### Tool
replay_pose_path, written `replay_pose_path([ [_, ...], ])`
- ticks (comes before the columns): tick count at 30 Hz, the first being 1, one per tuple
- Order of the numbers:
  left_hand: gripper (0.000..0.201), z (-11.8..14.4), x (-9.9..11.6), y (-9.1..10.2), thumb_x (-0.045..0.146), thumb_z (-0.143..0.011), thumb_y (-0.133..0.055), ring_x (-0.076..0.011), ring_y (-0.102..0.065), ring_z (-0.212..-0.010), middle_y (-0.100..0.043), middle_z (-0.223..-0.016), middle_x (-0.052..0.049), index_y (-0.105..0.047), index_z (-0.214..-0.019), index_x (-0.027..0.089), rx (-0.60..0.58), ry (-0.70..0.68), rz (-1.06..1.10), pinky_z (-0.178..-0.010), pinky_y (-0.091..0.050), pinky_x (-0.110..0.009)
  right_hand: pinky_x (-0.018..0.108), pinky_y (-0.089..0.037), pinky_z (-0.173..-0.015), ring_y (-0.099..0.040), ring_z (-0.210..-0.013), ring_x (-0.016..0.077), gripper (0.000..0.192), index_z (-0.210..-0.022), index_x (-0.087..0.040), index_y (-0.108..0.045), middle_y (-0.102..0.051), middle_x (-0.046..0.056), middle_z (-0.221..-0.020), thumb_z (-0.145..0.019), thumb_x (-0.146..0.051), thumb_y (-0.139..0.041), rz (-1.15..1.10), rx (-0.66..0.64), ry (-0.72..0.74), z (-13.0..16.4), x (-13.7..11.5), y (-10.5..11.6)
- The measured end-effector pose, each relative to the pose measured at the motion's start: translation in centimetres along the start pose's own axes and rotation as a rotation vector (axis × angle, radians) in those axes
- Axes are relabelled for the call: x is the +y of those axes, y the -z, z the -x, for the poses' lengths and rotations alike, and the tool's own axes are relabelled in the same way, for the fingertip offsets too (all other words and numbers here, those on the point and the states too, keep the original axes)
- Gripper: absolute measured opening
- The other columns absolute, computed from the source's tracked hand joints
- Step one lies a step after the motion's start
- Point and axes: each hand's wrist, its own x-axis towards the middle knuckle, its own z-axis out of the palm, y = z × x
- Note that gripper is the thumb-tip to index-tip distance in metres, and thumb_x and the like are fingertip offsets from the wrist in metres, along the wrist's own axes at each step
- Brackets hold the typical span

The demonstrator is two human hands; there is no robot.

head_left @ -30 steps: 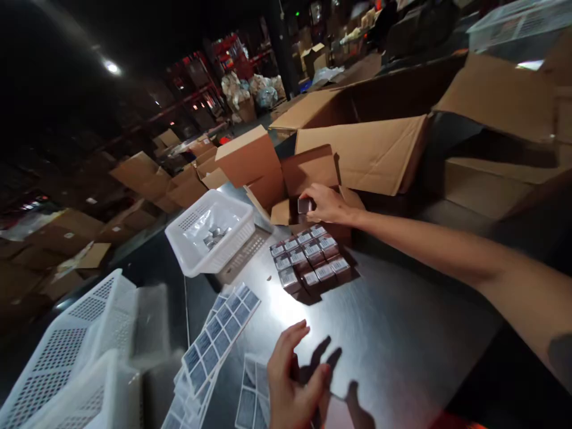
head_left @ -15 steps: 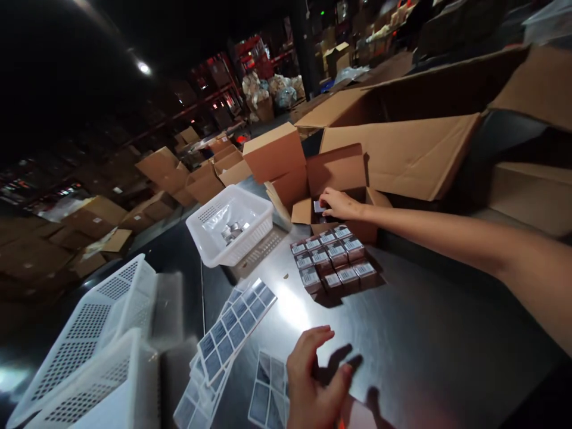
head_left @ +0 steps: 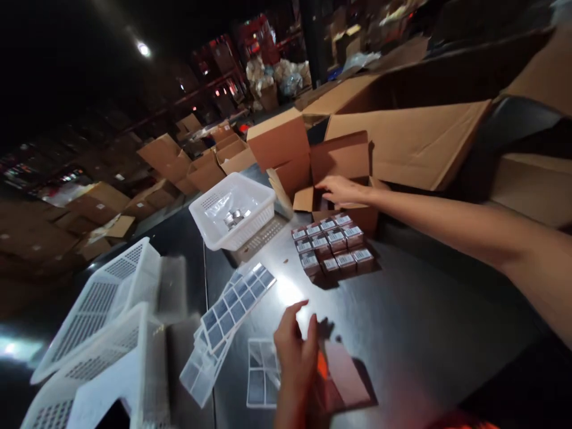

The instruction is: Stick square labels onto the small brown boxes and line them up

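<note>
My left hand (head_left: pixel 295 345) is over the near part of the metal table, fingers and thumb apart, with nothing seen between them. Just right of it lies a pinkish flat-sided carton (head_left: pixel 346 372), partly hidden by the wrist. Label sheets (head_left: pixel 236 307) overlap left of this hand, and another sheet (head_left: pixel 255 381) lies partly beneath it. My right hand (head_left: pixel 342 190) reaches over the small open cardboard box (head_left: pixel 342 158), fingers pointing down and slightly apart; the box's inside is mostly hidden. In front of that box stand rows of small dark boxes with barcode labels (head_left: pixel 329 241).
A white basket (head_left: pixel 263 223) holds a clear bag and small silvery pieces. More white perforated baskets (head_left: pixel 145 262) are at the left. Behind the small box stands a large open carton (head_left: pixel 411 143). Stacked cartons (head_left: pixel 165 158) fill the background.
My left hand has turned upright and shifted slightly left, revealing more of the pinkish carton. The small box seen under my right fingers earlier no longer shows there. The view has tilted slightly.
</note>
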Motion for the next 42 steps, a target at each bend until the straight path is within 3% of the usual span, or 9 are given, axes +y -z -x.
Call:
replay_pose_path([
  [3,0.033,-0.6,-0.6,0.9,0.042,-0.095,-0.054,-0.0106,-0.051,-0.049,-0.077,-0.098,-0.008,-0.072,-0.106,0.017,0.212,0.064,-0.087,-0.054,-0.045,-0.027,0.041,-0.051,-0.100,-0.062,-0.112,0.0246,0.032,-0.131,-0.008,-0.057,-0.063,0.019,-0.127,-0.102,-0.017,-0.047,-0.077,0.187,0.031,5.7,-4.6,-1.4],
  [5,0.034,-0.8,-1.1,1.2,0.042,-0.098,-0.051,-0.0118,-0.060,-0.059,-0.076,-0.104,-0.009,-0.069,-0.109,0.017,0.288,0.077,-0.072,-0.061,-0.049,-0.027,0.038,-0.054,-0.093,-0.066,-0.098,0.0231,0.022,-0.115,-0.015,-0.064,-0.069,0.011,-0.110,-0.098,-0.028,-0.060,-0.281,0.252,0.226,10.7,-7.9,-3.7],
  [9,0.029,-0.5,-1.3,0.8,0.036,-0.101,-0.047,-0.0130,-0.070,-0.078,-0.076,-0.102,-0.007,-0.064,-0.115,0.017,0.291,-0.021,-0.013,-0.071,-0.051,-0.023,0.033,-0.056,-0.086,-0.068,-0.098,0.0216,0.034,-0.116,-0.019,-0.063,-0.070,0.008,-0.108,-0.088,-0.033,-0.076,-0.741,-0.121,0.454,18.4,-12.0,-9.0],
  [16,0.039,-0.1,-1.1,0.7,0.039,-0.103,-0.038,-0.0123,-0.058,-0.050,-0.068,-0.064,0.000,-0.068,-0.113,0.017,0.219,0.038,-0.369,-0.054,-0.034,-0.023,0.026,-0.052,-0.074,-0.072,-0.078,0.0170,0.021,-0.109,-0.020,-0.068,-0.076,0.000,-0.084,-0.089,-0.025,-0.072,-0.962,-0.427,0.022,19.0,-11.2,-10.7],
  [21,0.039,-0.8,-1.6,0.8,0.035,-0.102,-0.038,-0.0161,-0.058,-0.054,-0.069,-0.066,-0.004,-0.072,-0.100,0.018,0.185,0.142,-0.618,-0.057,-0.026,-0.025,0.030,-0.051,-0.075,-0.072,-0.079,0.0189,0.017,-0.110,-0.019,-0.069,-0.076,0.001,-0.084,-0.096,-0.028,-0.064,-0.823,-0.471,0.070,19.4,-10.8,-10.4],
  [25,0.033,-1.1,-1.5,0.7,0.036,-0.101,-0.045,-0.0188,-0.056,-0.052,-0.065,-0.060,-0.004,-0.073,-0.103,0.020,0.089,0.265,-0.770,-0.057,-0.018,-0.027,0.041,-0.049,-0.096,-0.064,-0.108,0.0246,0.009,-0.093,-0.018,-0.070,-0.069,0.010,-0.111,-0.093,-0.015,-0.062,-0.687,-0.265,0.325,19.8,-10.9,-10.9],
  [29,0.030,-1.5,-1.4,1.0,0.039,-0.101,-0.048,-0.0201,-0.058,-0.054,-0.067,-0.063,-0.005,-0.073,-0.104,0.022,0.049,0.330,-0.817,-0.058,-0.016,-0.027,0.035,-0.052,-0.091,-0.061,-0.102,0.0197,0.010,-0.092,-0.021,-0.069,-0.064,0.007,-0.104,-0.096,-0.016,-0.061,-0.823,-0.100,0.551,18.9,-10.4,-9.6],
  [35,0.025,-1.2,-0.9,1.0,0.037,-0.097,-0.055,-0.0176,-0.059,-0.055,-0.063,-0.057,-0.001,-0.074,-0.097,0.021,-0.026,0.270,-0.642,-0.058,-0.022,-0.025,0.045,-0.048,-0.094,-0.062,-0.098,0.0248,0.011,-0.093,-0.024,-0.065,-0.068,0.003,-0.089,-0.090,-0.015,-0.070,-0.501,0.522,0.432,15.7,-7.4,-9.1],
  [42,0.031,-0.2,-0.8,0.3,0.041,-0.095,-0.053,-0.0141,-0.054,-0.047,-0.057,-0.049,0.002,-0.075,-0.089,0.020,-0.018,0.066,-0.491,-0.055,-0.026,-0.023,0.041,-0.057,-0.085,-0.069,-0.097,0.0235,0.020,-0.100,-0.028,-0.070,-0.076,-0.001,-0.089,-0.091,-0.011,-0.067,-0.445,0.725,0.476,14.8,-6.1,-10.5],
])
